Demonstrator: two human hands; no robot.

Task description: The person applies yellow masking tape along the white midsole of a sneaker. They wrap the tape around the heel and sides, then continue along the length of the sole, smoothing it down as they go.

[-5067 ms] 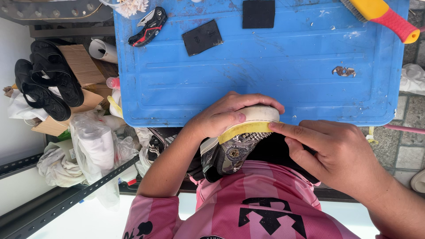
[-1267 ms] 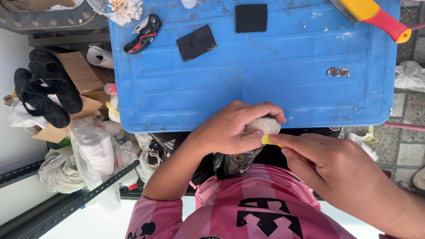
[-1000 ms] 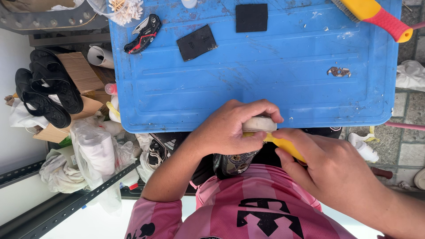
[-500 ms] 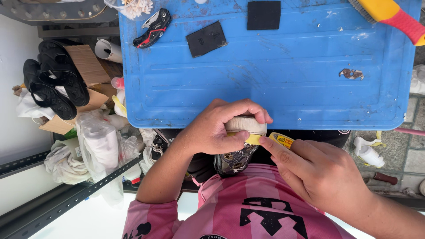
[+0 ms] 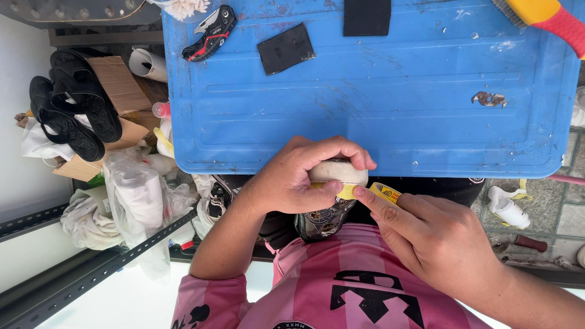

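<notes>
My left hand wraps over the toe of a shoe with a cream rubber sole and a dark patterned upper, held against my lap at the near edge of the blue plastic table. A strip of yellow tape runs along the sole's edge. My right hand pinches that tape, its forefinger pressing the strip onto the sole beside my left thumb. Most of the shoe is hidden under my left hand.
On the table lie a black-and-red folding knife, two black rubber patches, a yellow-and-red brush and a small brown scrap. Left of it sit black sandals on a cardboard box, plastic bags and rags.
Over five seconds the shoe turned, so less sole shows under my left hand. My right hand drew the tape back, then returned its forefinger to the strip near my left thumb.
</notes>
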